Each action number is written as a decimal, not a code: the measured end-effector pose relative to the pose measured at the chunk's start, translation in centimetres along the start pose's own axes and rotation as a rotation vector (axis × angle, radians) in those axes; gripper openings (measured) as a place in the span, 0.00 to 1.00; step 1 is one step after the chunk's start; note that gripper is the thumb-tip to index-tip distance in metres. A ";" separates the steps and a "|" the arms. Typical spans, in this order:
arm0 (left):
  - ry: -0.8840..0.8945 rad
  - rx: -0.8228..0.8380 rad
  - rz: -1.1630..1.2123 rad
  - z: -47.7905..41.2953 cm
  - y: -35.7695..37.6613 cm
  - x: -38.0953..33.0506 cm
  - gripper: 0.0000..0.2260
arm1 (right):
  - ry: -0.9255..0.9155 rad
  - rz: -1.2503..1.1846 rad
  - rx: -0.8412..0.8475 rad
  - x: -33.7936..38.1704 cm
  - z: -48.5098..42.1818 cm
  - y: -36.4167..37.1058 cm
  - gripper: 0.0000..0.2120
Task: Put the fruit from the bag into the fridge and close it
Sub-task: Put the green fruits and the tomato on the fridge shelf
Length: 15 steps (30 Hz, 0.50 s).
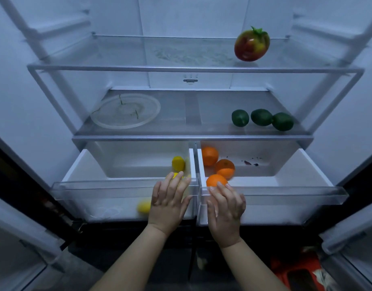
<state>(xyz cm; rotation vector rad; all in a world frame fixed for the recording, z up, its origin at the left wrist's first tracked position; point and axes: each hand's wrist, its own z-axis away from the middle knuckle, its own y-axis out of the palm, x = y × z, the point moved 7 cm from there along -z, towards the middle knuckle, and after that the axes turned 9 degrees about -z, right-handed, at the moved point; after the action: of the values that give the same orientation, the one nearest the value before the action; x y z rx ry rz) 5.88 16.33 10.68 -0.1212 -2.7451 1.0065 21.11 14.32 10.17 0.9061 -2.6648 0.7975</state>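
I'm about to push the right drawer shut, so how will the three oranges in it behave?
The oranges look round and lie loose on the right drawer's smooth floor, so they will probably roll. The front one sits by the right hand and may bump the clear front.

We count three oranges [209,155] and three lemons [178,163] by our fingertips, three limes [240,118], one tomato [251,45] beyond.

The head camera looks forward and down into the open fridge [191,80] (wide-angle, close up). Both drawers sit just below it.
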 end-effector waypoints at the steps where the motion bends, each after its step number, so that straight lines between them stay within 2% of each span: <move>1: 0.002 -0.005 0.003 0.0 0.1 0.0 0.20 | 0.011 -0.004 0.003 -0.2 -0.3 0.2 0.14; 15: 0.018 0.018 -0.002 -2.2 2.7 0.6 0.23 | 0.048 0.061 0.095 -2.1 -3.5 3.2 0.15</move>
<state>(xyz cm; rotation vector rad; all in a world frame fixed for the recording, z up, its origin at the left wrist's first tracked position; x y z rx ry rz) 5.84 19.83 10.67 -0.1239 -2.7186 1.0241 20.91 19.45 10.95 0.8205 -2.6437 0.9545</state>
